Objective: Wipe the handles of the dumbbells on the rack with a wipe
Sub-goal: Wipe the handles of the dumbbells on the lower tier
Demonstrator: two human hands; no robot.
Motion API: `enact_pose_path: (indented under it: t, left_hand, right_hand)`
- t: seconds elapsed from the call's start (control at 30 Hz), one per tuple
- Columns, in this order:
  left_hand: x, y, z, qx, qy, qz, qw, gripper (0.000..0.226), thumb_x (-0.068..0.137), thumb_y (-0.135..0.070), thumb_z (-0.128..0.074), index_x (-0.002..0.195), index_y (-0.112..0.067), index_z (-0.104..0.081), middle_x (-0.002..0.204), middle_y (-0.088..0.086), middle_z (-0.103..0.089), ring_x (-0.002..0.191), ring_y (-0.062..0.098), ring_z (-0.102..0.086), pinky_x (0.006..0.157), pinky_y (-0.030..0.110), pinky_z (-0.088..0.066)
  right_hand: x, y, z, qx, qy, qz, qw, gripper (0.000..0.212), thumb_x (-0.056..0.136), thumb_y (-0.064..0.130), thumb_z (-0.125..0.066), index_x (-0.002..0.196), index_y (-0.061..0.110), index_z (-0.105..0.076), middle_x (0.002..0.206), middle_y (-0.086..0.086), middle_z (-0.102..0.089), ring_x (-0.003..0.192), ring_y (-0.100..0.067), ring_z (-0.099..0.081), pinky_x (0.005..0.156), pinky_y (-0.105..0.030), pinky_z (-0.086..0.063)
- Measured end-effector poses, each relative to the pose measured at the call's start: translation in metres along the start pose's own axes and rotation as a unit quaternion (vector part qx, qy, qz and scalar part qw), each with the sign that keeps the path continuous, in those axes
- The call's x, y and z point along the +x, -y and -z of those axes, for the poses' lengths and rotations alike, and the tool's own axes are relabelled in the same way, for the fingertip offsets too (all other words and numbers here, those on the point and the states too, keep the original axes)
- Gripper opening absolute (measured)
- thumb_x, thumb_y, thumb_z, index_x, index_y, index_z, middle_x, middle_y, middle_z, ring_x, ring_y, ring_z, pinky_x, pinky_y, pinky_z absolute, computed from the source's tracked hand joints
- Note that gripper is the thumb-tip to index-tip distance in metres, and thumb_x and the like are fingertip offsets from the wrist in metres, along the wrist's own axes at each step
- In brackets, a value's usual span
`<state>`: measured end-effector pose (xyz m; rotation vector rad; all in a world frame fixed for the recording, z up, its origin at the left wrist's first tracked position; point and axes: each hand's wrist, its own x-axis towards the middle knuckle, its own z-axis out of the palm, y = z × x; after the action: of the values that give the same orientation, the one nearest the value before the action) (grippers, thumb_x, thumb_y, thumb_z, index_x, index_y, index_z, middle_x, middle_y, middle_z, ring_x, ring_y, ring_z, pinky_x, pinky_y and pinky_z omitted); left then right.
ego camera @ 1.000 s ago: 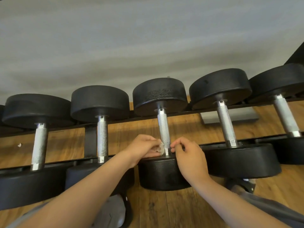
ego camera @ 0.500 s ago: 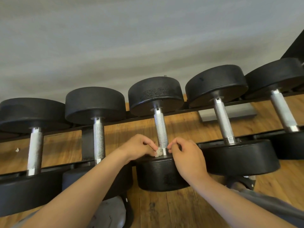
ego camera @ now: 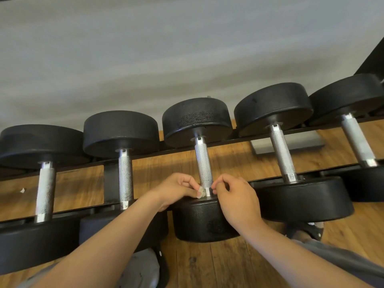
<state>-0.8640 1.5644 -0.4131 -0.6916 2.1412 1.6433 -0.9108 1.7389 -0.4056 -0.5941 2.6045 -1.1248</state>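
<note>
The left hand (ego camera: 176, 190) pinches a small crumpled wipe (ego camera: 200, 191) against the foot of the middle dumbbell's handle (ego camera: 203, 163). The right hand (ego camera: 234, 196) curls just opposite, holding what I cannot tell. So small a wad may slip out, or miss the knurled length above.

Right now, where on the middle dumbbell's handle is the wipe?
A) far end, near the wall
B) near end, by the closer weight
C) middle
B: the left hand pinches the wipe against the near end of the handle, just above the closer weight head.
</note>
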Motion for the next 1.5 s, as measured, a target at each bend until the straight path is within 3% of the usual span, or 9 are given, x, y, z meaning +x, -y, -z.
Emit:
enact_pose_path:
  t: [0.17, 0.4, 0.53, 0.67, 0.8, 0.93, 1.13, 1.33, 1.5]
  left_hand:
    - [-0.002, -0.007, -0.003, 0.015, -0.036, 0.013, 0.999, 0.010, 0.080, -0.004, -0.076, 0.079, -0.014, -0.074, 0.082, 0.002, -0.076, 0.088, 0.015, -0.071, 0.098, 0.036, -0.050]
    - [-0.001, -0.020, -0.020, 0.089, -0.120, -0.027, 0.988, 0.018, 0.074, -0.010, -0.082, 0.068, -0.018, -0.068, 0.077, -0.002, -0.073, 0.082, 0.012, -0.069, 0.090, 0.034, -0.054]
    - [0.001, -0.012, -0.007, 0.068, -0.056, -0.047, 0.995, 0.014, 0.076, -0.009, -0.081, 0.074, -0.014, -0.068, 0.077, 0.001, -0.075, 0.079, 0.013, -0.071, 0.096, 0.040, -0.053]
    - [0.006, -0.004, 0.002, 0.015, 0.000, -0.026, 1.000, 0.014, 0.077, -0.003, -0.078, 0.076, -0.013, -0.068, 0.083, 0.008, -0.075, 0.082, 0.017, -0.071, 0.101, 0.046, -0.051]
    - [0.014, 0.000, 0.005, -0.026, 0.027, 0.004, 0.999, 0.017, 0.077, -0.001, -0.078, 0.074, -0.016, -0.068, 0.091, 0.014, -0.074, 0.088, 0.024, -0.070, 0.102, 0.048, -0.050]
    - [0.014, 0.003, -0.001, -0.023, 0.006, 0.023, 0.999, 0.016, 0.078, -0.006, -0.079, 0.084, -0.013, -0.065, 0.097, 0.013, -0.074, 0.091, 0.023, -0.071, 0.102, 0.046, -0.050]
    - [0.014, 0.000, -0.003, 0.044, -0.030, 0.041, 0.998, 0.024, 0.075, -0.021, -0.083, 0.094, -0.014, -0.070, 0.098, 0.006, -0.075, 0.099, 0.023, -0.069, 0.102, 0.047, -0.048]
    - [0.015, 0.003, 0.002, -0.046, 0.007, 0.044, 0.998, 0.018, 0.077, -0.007, -0.079, 0.093, -0.009, -0.071, 0.100, 0.012, -0.075, 0.101, 0.025, -0.070, 0.101, 0.042, -0.050]
    - [0.017, 0.006, -0.002, -0.174, -0.047, 0.038, 0.983, 0.013, 0.080, -0.004, -0.075, 0.092, -0.007, -0.072, 0.100, 0.011, -0.075, 0.094, 0.019, -0.072, 0.089, 0.030, -0.056]
  right_hand:
    - [0.001, 0.001, 0.000, -0.001, -0.006, 0.004, 1.000, 0.024, 0.098, 0.026, -0.046, 0.084, 0.023, -0.066, 0.084, 0.009, -0.062, 0.086, -0.005, -0.054, 0.068, -0.018, -0.041]
    - [0.002, -0.003, -0.004, -0.003, -0.016, 0.010, 1.000, 0.024, 0.098, 0.026, -0.047, 0.082, 0.024, -0.065, 0.080, 0.009, -0.063, 0.084, -0.005, -0.055, 0.071, -0.025, -0.046]
    - [0.002, -0.002, -0.004, -0.005, -0.013, 0.009, 1.000, 0.025, 0.098, 0.026, -0.046, 0.083, 0.023, -0.066, 0.081, 0.009, -0.063, 0.083, -0.004, -0.054, 0.066, -0.015, -0.040]
    - [0.003, -0.003, -0.006, -0.007, -0.013, 0.005, 1.000, 0.024, 0.097, 0.027, -0.046, 0.084, 0.024, -0.066, 0.081, 0.009, -0.064, 0.083, -0.005, -0.055, 0.068, -0.022, -0.043]
    - [0.003, -0.002, -0.005, -0.012, -0.024, 0.006, 1.000, 0.024, 0.097, 0.026, -0.047, 0.081, 0.023, -0.064, 0.080, 0.009, -0.063, 0.081, -0.005, -0.055, 0.065, -0.019, -0.041]
    - [0.002, -0.001, -0.006, -0.012, -0.028, 0.007, 1.000, 0.024, 0.097, 0.026, -0.047, 0.081, 0.022, -0.064, 0.079, 0.009, -0.064, 0.079, -0.007, -0.057, 0.067, -0.026, -0.048]
    - [0.002, -0.003, -0.006, 0.002, -0.026, 0.009, 1.000, 0.023, 0.096, 0.027, -0.049, 0.079, 0.022, -0.064, 0.077, 0.009, -0.064, 0.076, -0.006, -0.058, 0.063, -0.024, -0.048]
    - [0.002, -0.002, -0.006, 0.010, -0.024, 0.013, 1.000, 0.023, 0.096, 0.027, -0.049, 0.079, 0.020, -0.063, 0.077, 0.008, -0.064, 0.075, -0.008, -0.058, 0.064, -0.028, -0.050]
    - [0.003, -0.003, -0.008, 0.003, -0.029, 0.012, 1.000, 0.023, 0.096, 0.027, -0.048, 0.079, 0.021, -0.064, 0.078, 0.008, -0.065, 0.075, -0.006, -0.058, 0.060, -0.023, -0.046]
